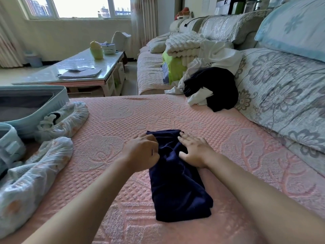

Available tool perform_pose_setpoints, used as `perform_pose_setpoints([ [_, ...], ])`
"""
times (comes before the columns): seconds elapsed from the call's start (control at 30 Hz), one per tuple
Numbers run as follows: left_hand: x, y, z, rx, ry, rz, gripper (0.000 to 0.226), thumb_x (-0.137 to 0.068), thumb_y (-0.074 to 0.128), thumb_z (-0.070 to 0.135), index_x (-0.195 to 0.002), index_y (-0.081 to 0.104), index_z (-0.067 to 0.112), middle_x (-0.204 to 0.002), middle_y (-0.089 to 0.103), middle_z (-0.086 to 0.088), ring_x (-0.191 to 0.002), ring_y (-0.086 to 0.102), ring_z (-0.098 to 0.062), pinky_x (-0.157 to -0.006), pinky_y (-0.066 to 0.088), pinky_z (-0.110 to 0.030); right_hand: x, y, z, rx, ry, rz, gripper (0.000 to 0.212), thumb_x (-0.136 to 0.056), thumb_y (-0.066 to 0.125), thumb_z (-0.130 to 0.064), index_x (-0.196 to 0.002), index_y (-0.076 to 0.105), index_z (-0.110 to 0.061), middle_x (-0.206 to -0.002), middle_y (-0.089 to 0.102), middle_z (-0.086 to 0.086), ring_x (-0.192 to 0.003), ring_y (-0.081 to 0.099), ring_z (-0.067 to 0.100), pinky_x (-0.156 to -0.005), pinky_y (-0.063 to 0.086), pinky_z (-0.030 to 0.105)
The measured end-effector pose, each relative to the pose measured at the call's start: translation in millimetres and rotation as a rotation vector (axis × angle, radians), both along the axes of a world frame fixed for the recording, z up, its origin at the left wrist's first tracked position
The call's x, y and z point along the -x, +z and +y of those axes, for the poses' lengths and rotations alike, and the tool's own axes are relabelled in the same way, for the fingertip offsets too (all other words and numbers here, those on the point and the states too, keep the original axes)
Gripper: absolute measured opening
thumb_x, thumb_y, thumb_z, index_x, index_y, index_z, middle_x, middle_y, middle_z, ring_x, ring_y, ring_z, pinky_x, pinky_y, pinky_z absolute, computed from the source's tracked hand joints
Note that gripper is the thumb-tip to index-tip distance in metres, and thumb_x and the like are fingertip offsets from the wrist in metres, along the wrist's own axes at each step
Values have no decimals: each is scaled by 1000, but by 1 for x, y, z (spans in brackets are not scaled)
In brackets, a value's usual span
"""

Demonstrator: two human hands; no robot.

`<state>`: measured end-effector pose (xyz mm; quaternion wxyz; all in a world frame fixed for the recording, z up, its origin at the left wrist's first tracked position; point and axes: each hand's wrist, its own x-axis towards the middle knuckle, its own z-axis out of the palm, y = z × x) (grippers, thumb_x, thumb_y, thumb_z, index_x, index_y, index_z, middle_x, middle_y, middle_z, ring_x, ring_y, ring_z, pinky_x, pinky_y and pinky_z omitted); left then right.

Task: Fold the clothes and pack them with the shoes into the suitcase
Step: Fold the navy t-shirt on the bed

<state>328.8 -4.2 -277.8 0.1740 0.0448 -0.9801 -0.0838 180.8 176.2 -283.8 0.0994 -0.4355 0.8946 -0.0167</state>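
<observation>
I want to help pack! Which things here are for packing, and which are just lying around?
For packing: navy garment, clothes pile, shoes, suitcase.
Just lying about: table, papers, blanket, pillow.

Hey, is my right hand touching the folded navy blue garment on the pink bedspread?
Touching. The head view shows the right hand lying flat on the folded navy blue garment, fingers straight, no gap.
</observation>
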Motion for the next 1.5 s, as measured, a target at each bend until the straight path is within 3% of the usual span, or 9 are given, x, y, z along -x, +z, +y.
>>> perform_pose_setpoints([
  [0.13, 12, 6, 16, -138, -22, 210, 26, -91, 44, 29, -89, 68, 20, -95, 63, 5, -90, 59, -17, -75, 41, -23, -3, 4, -11, 143, -23, 62, 70, -97, 41, -35, -160, 18, -17, -168, 7, 5, -155, 4, 21, -125, 3, 45],
  [0.27, 23, -12, 21, -30, -13, -146, 44, -99, 44, 37, -143, 48, 29, -149, 45, 9, -140, 36, -12, -115, 27, -31, -4, -7, -16, 235, 102, 22, 60, -104, 35, -23, -161, 18, -18, -168, 10, 0, -155, 6, 15, -125, 3, 39],
  [0.37, 19, -27, 5, -63, 38, -389, 54, -102, 36, 44, -155, 25, 37, -162, 17, 18, -150, 5, -3, -123, 11, -35, 1, -20, -10, 69, 176, -33, 59, -109, 29, -34, -161, 7, -20, -168, -5, -4, -154, -7, 10, -125, -6, 35],
  [0.6, 12, -25, -5, -113, -3, -22, 42, -92, 50, 18, -132, 60, 30, -138, 55, 9, -133, 44, -15, -111, 37, -38, 2, -18, -16, 33, 144, -6, 60, -108, 31, -30, -161, 5, -22, -168, -11, -6, -154, -11, 11, -122, -8, 35],
  [0.73, 1, -12, 12, -35, -200, 144, 27, -83, 62, 21, -108, 67, 31, -113, 61, 13, -107, 54, -13, -94, 43, -28, -8, -13, -5, 179, 166, 62, 56, -104, 43, -27, -158, 29, -19, -169, 8, 2, -155, 6, 17, -124, 4, 35],
  [0.87, -2, -13, 23, -111, -253, -6, 28, -80, 66, 21, -106, 73, 30, -107, 65, 10, -102, 59, -14, -91, 47, -30, -30, -4, 12, 223, 177, -84, 50, -101, 51, -32, -150, 46, -24, -163, 30, -4, -151, 22, 12, -124, 16, 30],
  [1.07, -2, -14, 31, -19, -189, -55, 24, -92, 57, 32, -111, 70, 30, -105, 66, 8, -99, 58, -18, -88, 48, -34, -49, -12, 31, 125, 134, -121, 61, -106, 43, -40, -160, 21, -22, -168, 6, -6, -154, 2, 10, -121, 1, 24],
  [1.33, 3, -1, 66, -8, 261, -239, 50, -88, 42, 70, -95, 71, 29, -109, 68, 4, -111, 56, -19, -87, 45, -32, -40, -9, 28, 84, 124, -141, 63, -103, 46, -42, -159, 24, -26, -168, 9, -10, -153, 7, 8, -125, 12, 36],
  [1.5, 1, -3, 72, -301, 332, -294, 17, -88, 56, 48, -95, 63, 34, -108, 69, 4, -108, 60, -22, -85, 46, -32, -34, -6, 27, 93, 124, -178, 61, -103, 49, -40, -159, 27, -27, -167, 10, -13, -153, 9, 5, -125, 12, 37],
])
